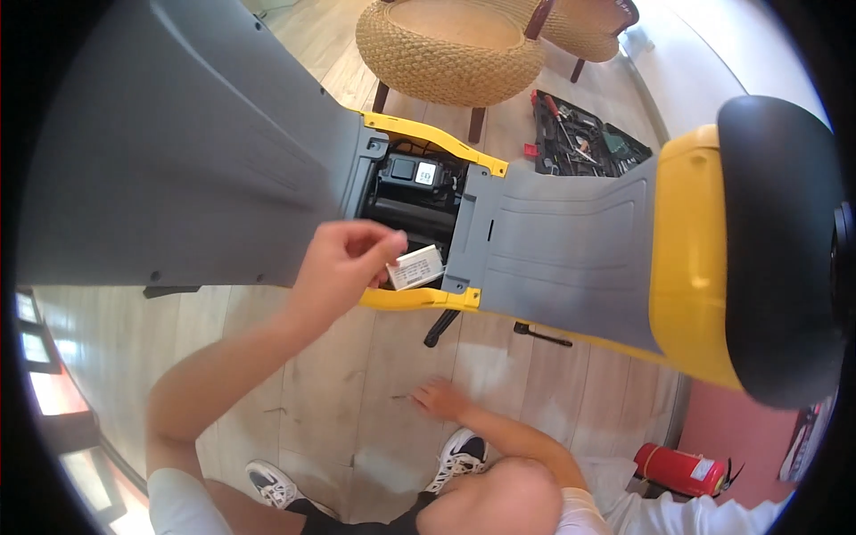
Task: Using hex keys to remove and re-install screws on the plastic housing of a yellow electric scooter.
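Observation:
An electric scooter body with a grey footboard [571, 250] and yellow trim lies across the view. An opening [473, 223] in its middle holds wires, a black tube [410, 215] and a black boxy part [413, 171] with a white label. At the opening's near side is a small silver labelled box [416, 268], tilted, looking like a controller. My left hand [343, 263] is closed at its left end, thumb above and fingertips below. My right hand [438, 399] hangs low over the floor, slightly blurred, fingers loosely extended with no object visible in them.
Beyond the scooter, an open tool case [584, 138] lies on the wooden floor beside woven chairs [450, 53]. The scooter's black seat [780, 254] is at the right. A red fire extinguisher [679, 470] lies at the lower right. Black levers [441, 328] jut from the scooter's near side.

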The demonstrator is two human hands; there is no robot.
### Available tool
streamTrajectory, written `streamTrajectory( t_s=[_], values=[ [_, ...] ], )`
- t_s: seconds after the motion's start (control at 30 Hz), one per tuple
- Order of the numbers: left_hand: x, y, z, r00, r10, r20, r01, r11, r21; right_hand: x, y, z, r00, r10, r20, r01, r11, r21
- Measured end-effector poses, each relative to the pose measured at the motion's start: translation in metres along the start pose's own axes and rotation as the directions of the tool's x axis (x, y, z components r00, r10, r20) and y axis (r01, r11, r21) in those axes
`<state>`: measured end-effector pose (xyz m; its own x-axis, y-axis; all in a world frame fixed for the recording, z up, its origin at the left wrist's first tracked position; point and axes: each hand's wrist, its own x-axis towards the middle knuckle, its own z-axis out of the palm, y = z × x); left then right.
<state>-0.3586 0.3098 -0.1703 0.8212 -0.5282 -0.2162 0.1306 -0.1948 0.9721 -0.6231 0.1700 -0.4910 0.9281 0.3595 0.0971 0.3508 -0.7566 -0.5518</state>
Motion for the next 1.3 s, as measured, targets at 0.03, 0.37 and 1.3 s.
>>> streamTrajectory(
  t_s=[0.03,0.37,1.3],
  values=[
    [0.022,0.002,0.008,1.0,0.023,-0.009,-0.023,0.999,-0.049,0.008,0.011,0.008,0.998,-0.055,-0.042,0.054,0.998,-0.027],
    [0.24,0.032,0.142,0.956,0.26,-0.133,-0.213,0.933,0.291,0.02,0.026,0.0,0.989,-0.133,0.065,0.138,0.988,-0.073],
    [-0.052,-0.012,0.015,0.75,0.662,0.003,-0.578,0.653,0.489,0.023,0.022,0.014,0.995,-0.06,-0.077,0.049,0.99,-0.134]
  ],
)
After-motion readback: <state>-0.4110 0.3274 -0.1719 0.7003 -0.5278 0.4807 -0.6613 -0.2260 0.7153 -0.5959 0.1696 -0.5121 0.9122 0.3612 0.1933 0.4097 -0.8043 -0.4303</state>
